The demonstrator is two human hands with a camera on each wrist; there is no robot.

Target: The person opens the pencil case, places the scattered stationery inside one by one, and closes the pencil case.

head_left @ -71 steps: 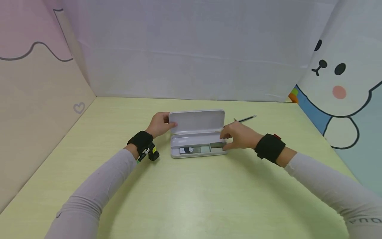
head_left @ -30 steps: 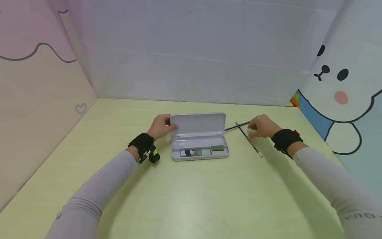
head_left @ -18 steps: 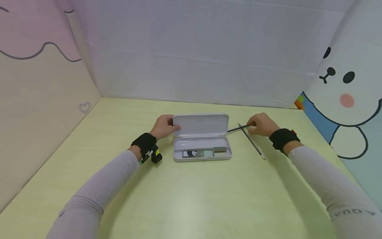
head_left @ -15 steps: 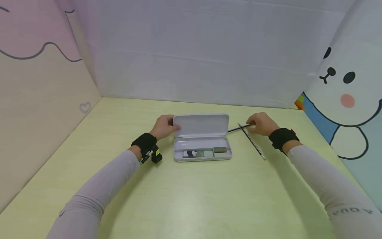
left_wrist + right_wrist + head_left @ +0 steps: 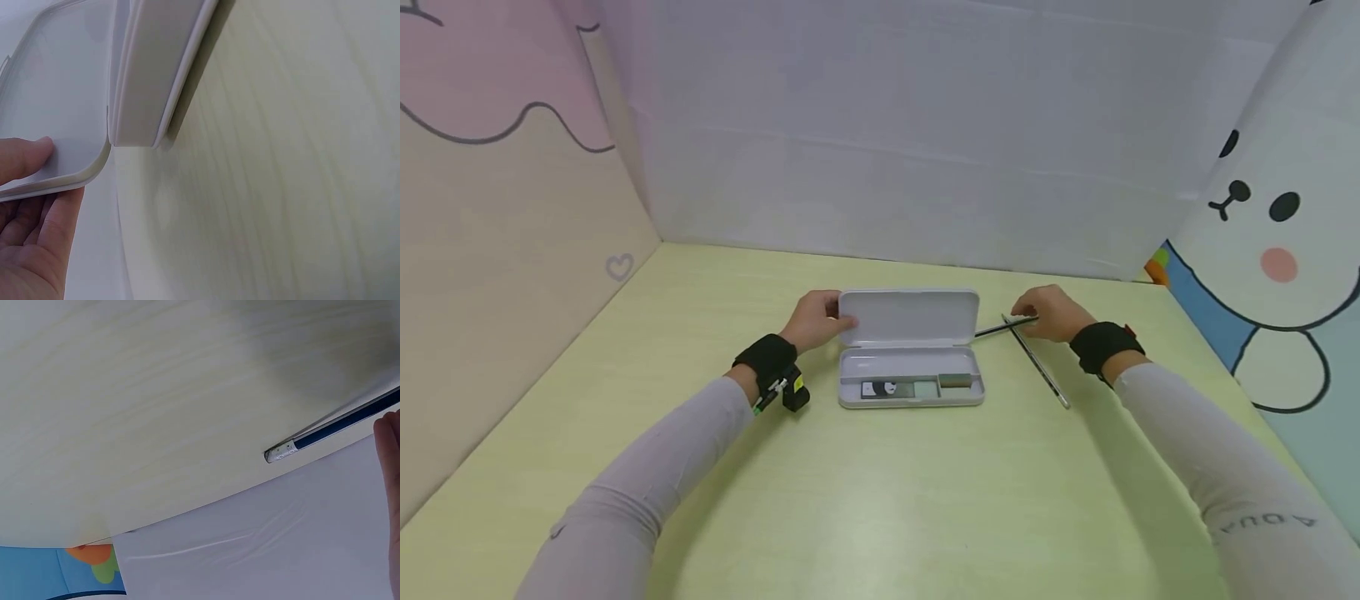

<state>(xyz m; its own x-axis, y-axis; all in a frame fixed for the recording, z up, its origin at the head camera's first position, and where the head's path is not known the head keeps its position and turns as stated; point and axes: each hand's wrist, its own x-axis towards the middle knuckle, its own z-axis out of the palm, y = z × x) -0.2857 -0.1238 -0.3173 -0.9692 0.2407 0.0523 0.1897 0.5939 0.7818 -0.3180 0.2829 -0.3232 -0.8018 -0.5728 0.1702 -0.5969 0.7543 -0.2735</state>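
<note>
Ideally, centre-frame lid [image 5: 912,318], pinched by left hand [image 5: 813,322], is steadied; grip by right hand [image 5: 1051,313] on upper pencil [image 5: 992,330] cannot be told.

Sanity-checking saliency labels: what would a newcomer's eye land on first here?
Likely the open white case near the middle of the head view, its raised lid held by the left grip. Then, right of it, a dark pencil crossing a greyish stick, with the right grip at the pencil's outer end. Far right, the large cartoon animal face.
</note>
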